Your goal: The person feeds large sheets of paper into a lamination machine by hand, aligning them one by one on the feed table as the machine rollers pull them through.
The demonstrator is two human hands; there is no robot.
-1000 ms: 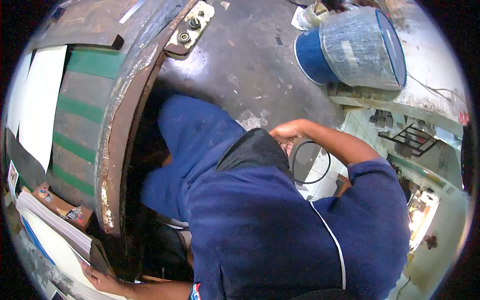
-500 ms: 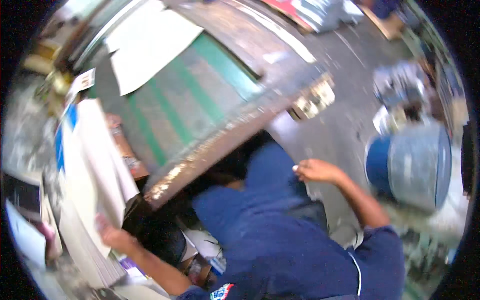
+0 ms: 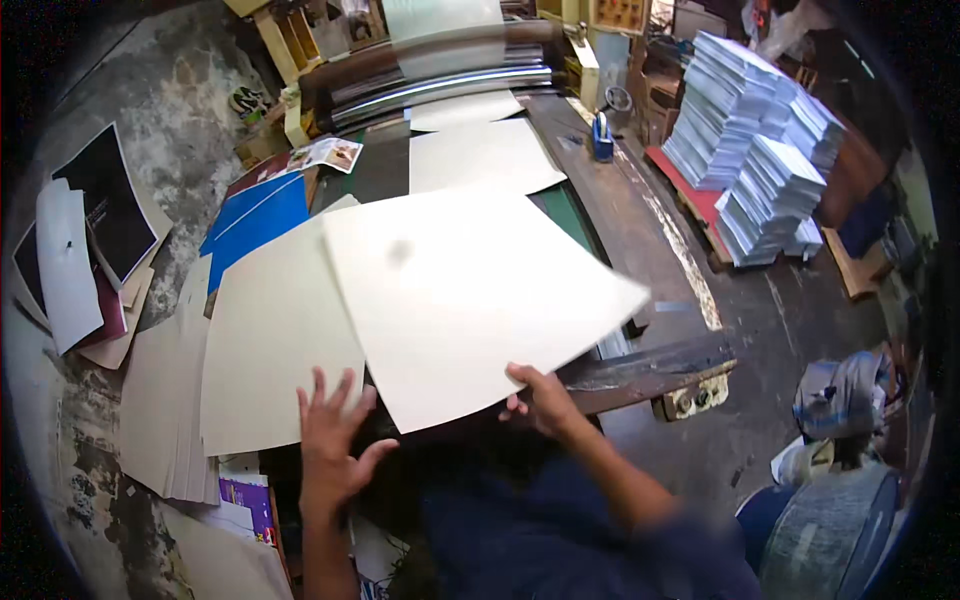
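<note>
A large cream sheet (image 3: pixel 470 290) is tilted over the machine bed, its near edge pinched by my right hand (image 3: pixel 543 400), thumb on top. My left hand (image 3: pixel 335 440) has its fingers spread and holds nothing; it hovers by the near edge of another cream sheet (image 3: pixel 270 340) on the stack at the left. Farther along the bed, another cream sheet (image 3: pixel 475 158) lies flat, with one more (image 3: pixel 466 110) beyond it close to the metal rollers (image 3: pixel 440 92).
Stacks of white paper (image 3: pixel 725 120) stand on a red board at the far right. A blue tape dispenser (image 3: pixel 602 138) sits on the bed's right side. Blue drums (image 3: pixel 830 530) are at the lower right. Dark printed sheets (image 3: pixel 110 210) lean at the far left.
My view has swung round and up toward the rollers. My right hand, earlier beside my body away from the paper, now grips a cream sheet. My left hand has come off the stack and opened.
</note>
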